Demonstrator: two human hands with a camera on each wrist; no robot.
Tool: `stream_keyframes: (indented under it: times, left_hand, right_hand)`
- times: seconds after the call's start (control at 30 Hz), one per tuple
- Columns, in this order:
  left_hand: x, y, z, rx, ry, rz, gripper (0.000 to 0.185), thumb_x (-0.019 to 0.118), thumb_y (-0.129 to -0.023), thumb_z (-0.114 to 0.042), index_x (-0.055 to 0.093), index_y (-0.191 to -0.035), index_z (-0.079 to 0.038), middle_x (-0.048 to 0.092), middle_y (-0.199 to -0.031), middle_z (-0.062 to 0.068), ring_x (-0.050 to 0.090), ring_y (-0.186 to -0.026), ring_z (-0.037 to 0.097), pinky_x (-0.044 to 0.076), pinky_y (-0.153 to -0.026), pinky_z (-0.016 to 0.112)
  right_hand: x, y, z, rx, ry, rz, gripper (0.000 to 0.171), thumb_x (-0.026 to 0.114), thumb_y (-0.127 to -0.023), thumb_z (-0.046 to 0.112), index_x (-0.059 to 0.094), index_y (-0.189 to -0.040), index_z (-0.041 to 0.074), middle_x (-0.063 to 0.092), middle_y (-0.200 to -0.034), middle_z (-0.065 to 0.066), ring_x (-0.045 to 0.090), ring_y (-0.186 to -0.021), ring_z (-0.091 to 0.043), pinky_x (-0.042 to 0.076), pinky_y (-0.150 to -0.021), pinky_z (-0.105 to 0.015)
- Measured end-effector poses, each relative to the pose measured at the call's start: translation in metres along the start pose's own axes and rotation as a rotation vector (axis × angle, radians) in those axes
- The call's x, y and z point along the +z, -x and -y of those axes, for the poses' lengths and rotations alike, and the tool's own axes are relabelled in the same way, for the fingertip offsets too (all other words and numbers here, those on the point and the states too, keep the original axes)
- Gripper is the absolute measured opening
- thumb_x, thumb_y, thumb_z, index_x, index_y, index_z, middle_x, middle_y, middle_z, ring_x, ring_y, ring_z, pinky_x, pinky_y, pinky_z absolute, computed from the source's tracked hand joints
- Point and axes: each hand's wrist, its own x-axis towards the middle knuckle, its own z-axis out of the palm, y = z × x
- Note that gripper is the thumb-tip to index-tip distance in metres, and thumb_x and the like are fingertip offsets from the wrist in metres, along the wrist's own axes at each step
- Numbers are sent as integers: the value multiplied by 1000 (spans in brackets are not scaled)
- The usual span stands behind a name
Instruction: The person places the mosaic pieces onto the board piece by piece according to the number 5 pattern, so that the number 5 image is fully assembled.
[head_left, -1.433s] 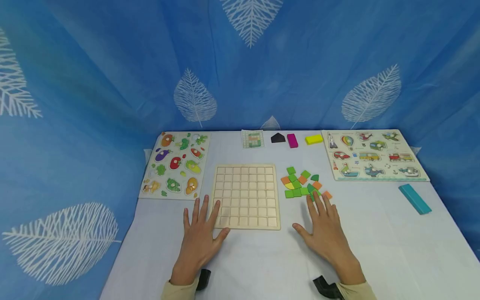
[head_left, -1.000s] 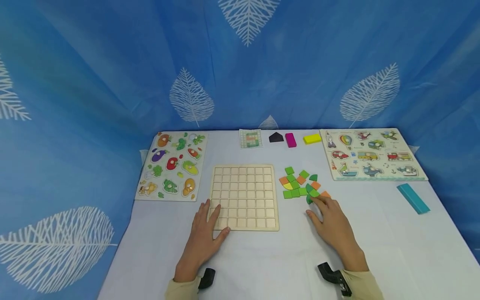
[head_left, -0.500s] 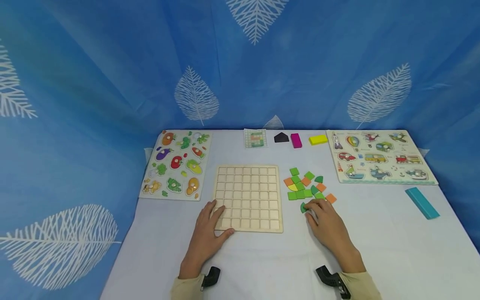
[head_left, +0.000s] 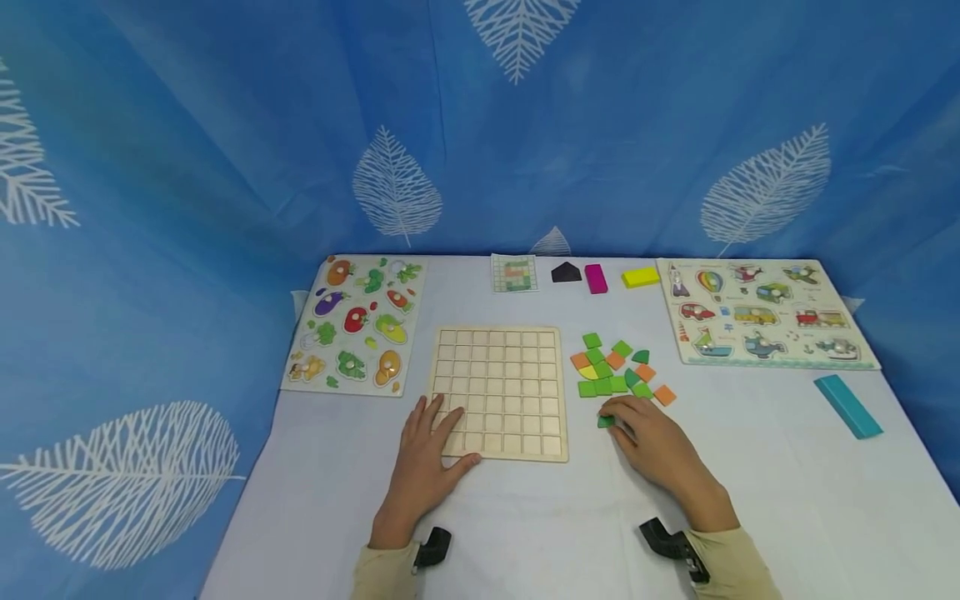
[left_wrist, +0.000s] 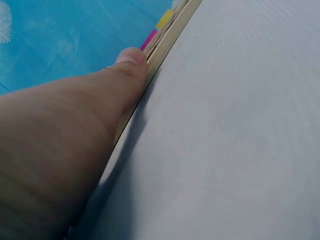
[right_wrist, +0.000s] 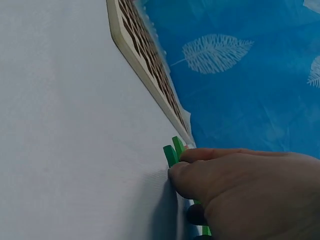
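**Hands at the grid board on the white table**

The white table (head_left: 525,533) stood before a blue leaf-print curtain (head_left: 225,167). I saw my right hand (head_left: 651,446) lying on the cloth with its fingers curled, pinching a dark green tile (head_left: 604,422) at the fingertips; the right wrist view showed green edges poking out past the thumb. Just beyond it lay the loose pile of green and orange tiles (head_left: 617,371), apart from the held one. My left hand (head_left: 431,454) rested flat with straight fingers on the near left corner of the wooden grid board (head_left: 501,392), thumb against its front edge. Farther out I noted a vegetable peg puzzle (head_left: 356,323) on the left, a vehicle peg puzzle (head_left: 761,312) on the right, a pattern card (head_left: 514,273) and a teal block (head_left: 847,406).
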Motion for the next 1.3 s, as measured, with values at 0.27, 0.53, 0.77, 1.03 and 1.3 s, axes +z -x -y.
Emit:
stream_keyframes:
  times: [0.27,0.53,0.77,1.03,1.3]
  left_hand:
    - [-2,0,1,-21,-4,15,75,77,-84,-56,56,-145,-19,36,-162,15,22,-154,43,25,-122,64]
    - [-1,0,3,-44,1,18,77,78,-83,-56,55,-145,-17,36,-162,16,22,-154,44,25,-121,65]
    - [-1,-2,0,-46,-16,38,79,74,-85,-60,53,-148,-18,36,-163,15,22,-155,43,25,-122,64]
    - [-2,-3,-3,-54,-7,32,78,74,-84,-60,54,-147,-18,36,-163,13,22,-155,42,25,-123,63]
    - [1,-3,0,-45,-12,23,78,75,-84,-60,54,-147,-19,36,-163,13,23,-155,42,25,-122,63]
  right_hand:
    - [-2,-18,11,-19,-12,19,21,75,-92,13,69,-112,12,67,-116,-4,65,-109,-25,58,-92,-46]
    - [1,-101,54,-173,-128,65,20,69,-98,18,69,-118,14,65,-123,-3,65,-112,-22,58,-92,-42]
    - [32,-158,75,-235,-182,207,22,65,-101,21,70,-121,15,66,-126,-3,64,-119,-23,54,-104,-43]
    - [49,-186,88,-252,-139,268,24,63,-102,23,71,-124,17,66,-127,0,65,-117,-19,55,-103,-38]
    - [54,-191,90,-251,-137,265,21,65,-102,21,73,-121,18,67,-126,0,67,-110,-18,57,-98,-38]
